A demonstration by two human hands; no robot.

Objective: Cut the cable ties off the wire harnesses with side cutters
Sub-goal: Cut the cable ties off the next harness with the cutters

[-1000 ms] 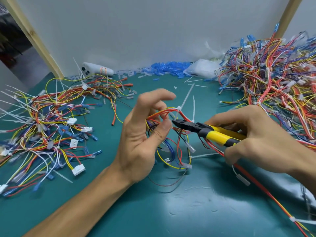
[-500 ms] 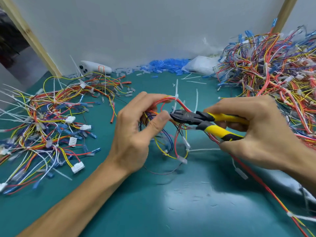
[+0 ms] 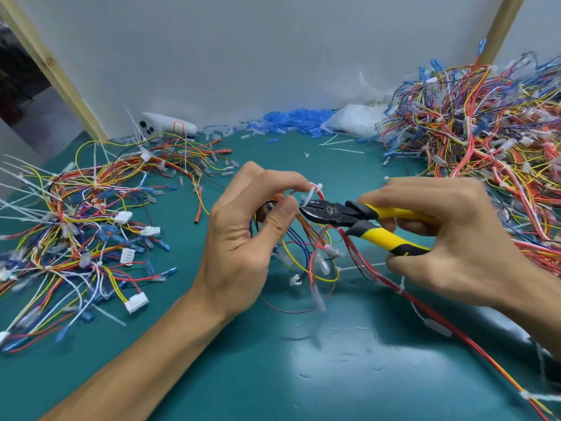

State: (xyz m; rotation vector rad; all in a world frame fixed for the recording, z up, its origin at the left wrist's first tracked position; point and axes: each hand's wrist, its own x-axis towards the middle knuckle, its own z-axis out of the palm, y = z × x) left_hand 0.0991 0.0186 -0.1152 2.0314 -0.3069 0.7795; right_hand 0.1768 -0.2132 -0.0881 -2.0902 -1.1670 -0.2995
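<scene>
My left hand (image 3: 246, 238) pinches a wire harness (image 3: 306, 253) of red, yellow and blue wires between thumb and fingers, lifted above the green mat. A white cable tie (image 3: 312, 194) sticks out of the bundle just beyond my fingertips. My right hand (image 3: 455, 238) grips the yellow and black handles of the side cutters (image 3: 358, 217). The black jaws point left and sit against the cable tie, right beside my left thumb. Loose ends of the harness hang down to the mat.
A heap of wire harnesses (image 3: 491, 141) fills the right side, and a spread of harnesses with white connectors (image 3: 79, 226) lies at the left. Blue terminal sleeves (image 3: 291, 120), a white plastic bag (image 3: 355, 120) and a white device (image 3: 165, 124) line the back wall. Green mat (image 3: 303, 375) lies in front.
My left fingers have closed from a spread pose onto the harness. The cutters moved up and left, and their jaws now reach the cable tie.
</scene>
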